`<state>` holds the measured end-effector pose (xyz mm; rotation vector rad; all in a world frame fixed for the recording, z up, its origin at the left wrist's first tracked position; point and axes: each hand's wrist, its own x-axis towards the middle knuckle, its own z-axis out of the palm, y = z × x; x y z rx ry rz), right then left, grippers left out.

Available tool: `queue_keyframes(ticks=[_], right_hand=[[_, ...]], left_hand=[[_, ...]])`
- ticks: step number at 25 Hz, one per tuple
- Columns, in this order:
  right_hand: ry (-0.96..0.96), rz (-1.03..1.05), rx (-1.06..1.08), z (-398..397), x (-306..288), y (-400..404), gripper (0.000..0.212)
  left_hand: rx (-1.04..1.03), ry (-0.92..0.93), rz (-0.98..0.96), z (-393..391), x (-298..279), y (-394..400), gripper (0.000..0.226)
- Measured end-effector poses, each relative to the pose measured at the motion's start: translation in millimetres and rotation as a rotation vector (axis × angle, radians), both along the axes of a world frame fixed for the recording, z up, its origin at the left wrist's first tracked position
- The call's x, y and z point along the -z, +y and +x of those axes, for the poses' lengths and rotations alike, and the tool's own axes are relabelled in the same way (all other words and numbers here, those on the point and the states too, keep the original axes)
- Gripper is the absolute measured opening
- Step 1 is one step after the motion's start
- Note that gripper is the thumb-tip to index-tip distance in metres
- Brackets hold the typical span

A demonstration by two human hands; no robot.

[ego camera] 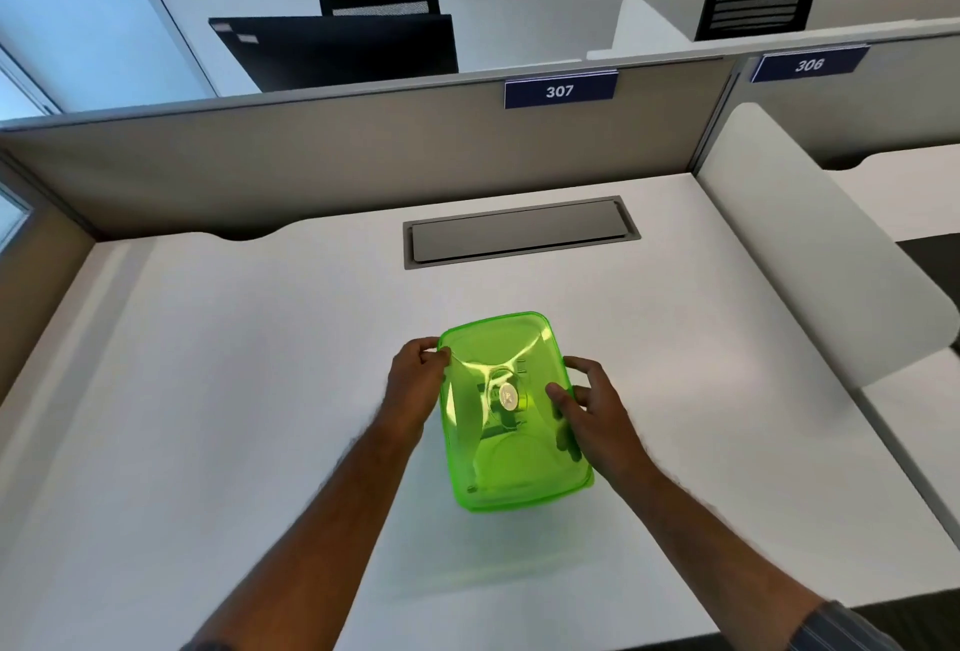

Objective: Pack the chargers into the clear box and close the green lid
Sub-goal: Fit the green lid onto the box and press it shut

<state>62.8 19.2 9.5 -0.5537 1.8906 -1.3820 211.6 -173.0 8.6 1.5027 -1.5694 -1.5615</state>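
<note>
A translucent green lid [498, 463] lies over the clear box on the white desk [234, 390], near its middle front. Through the lid I make out dim shapes of chargers and a round white part [508, 395]; the box walls under it are hidden. My left hand [415, 380] pinches the lid's left far rim. My right hand [587, 403] grips the right rim, thumb on top and fingers down the side.
A grey cable-tray flap [519, 230] is set into the desk behind the box. A beige partition [311, 162] with a "307" sign closes the back. A white side divider [810, 276] stands at the right. Black chairs stand beyond the partition.
</note>
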Motion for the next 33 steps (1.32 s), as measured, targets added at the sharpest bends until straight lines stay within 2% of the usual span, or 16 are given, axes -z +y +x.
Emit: queue_keyframes(ticks=[3,11,17,24,30,33], right_hand=[[0.022,0.029,-0.022,-0.1,0.4,-9.0,0.033],[0.020,0.076,-0.041,-5.4,-1.2,-20.9,0.034],[0.039,0.134,-0.084,-11.6,-4.6,-24.0,0.044],[0.002,0.154,-0.102,-17.3,-4.0,-24.3,0.036],[0.103,0.260,-0.186,-24.9,-0.3,-25.1,0.034],[0.219,0.350,-0.263,-25.8,0.4,-17.0,0.034]], left_hand=[[0.008,-0.033,-0.029,-5.8,5.1,-17.1,0.009],[0.079,-0.031,-0.049,-5.4,15.3,-40.9,0.006],[0.062,-0.046,-0.043,-7.4,19.5,-40.7,0.010],[0.093,-0.052,-0.074,-3.7,21.6,-39.9,0.016],[0.120,-0.115,-0.116,-8.4,17.3,-39.6,0.016],[0.133,-0.138,-0.122,-9.8,16.4,-39.8,0.016]])
